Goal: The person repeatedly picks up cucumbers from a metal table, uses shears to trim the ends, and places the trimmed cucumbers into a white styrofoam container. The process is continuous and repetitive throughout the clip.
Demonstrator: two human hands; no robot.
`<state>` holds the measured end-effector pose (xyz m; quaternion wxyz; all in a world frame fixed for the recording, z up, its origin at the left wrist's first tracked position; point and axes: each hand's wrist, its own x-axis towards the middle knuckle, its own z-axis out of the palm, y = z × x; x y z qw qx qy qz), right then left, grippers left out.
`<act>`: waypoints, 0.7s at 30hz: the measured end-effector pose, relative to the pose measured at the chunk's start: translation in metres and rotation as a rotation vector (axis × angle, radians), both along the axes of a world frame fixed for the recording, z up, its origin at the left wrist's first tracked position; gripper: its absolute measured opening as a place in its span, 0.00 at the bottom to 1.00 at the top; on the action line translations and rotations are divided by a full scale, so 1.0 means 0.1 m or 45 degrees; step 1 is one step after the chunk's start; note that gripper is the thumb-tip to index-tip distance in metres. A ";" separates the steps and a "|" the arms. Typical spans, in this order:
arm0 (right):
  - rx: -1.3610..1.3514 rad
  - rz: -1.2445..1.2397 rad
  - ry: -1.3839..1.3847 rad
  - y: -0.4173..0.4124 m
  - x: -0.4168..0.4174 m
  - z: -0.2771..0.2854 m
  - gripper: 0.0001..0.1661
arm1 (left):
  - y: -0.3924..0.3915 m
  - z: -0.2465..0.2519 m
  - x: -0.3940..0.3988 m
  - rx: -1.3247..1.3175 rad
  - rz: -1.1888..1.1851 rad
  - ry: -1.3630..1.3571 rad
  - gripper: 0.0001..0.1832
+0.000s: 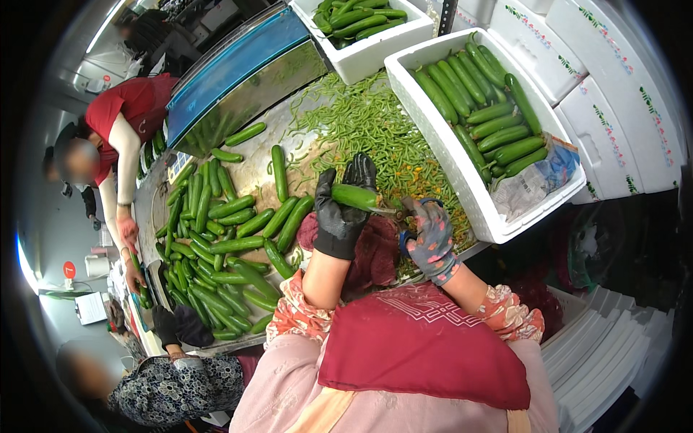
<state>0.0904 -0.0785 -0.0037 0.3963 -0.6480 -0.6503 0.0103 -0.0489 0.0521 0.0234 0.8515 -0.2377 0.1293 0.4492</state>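
My left hand (345, 216), in a black glove, is closed around a green cucumber (354, 197) in front of my body. My right hand (435, 235), in a grey glove with pink spots, grips blue-handled scissors (405, 241), whose blades meet the cucumber's right end. Below both hands lies a dark red cloth (379, 251). To the left, many cucumbers (231, 246) are heaped on the metal table. Beyond my hands, short green trimmings (354, 116) cover the tabletop, mixed with some yellow bits near my right hand.
A white foam box (487, 227) of cucumbers and newspaper stands at the right, another (373, 57) behind it. White foam boxes (606, 124) are stacked far right. A blue-topped metal unit (238, 59) stands at the back left. Two people (135, 108) (178, 384) work at the left.
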 end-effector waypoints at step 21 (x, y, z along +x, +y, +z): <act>-0.273 0.116 1.212 -0.01 -0.02 -0.17 0.20 | 0.04 -0.02 -0.06 0.016 -0.009 -0.067 0.27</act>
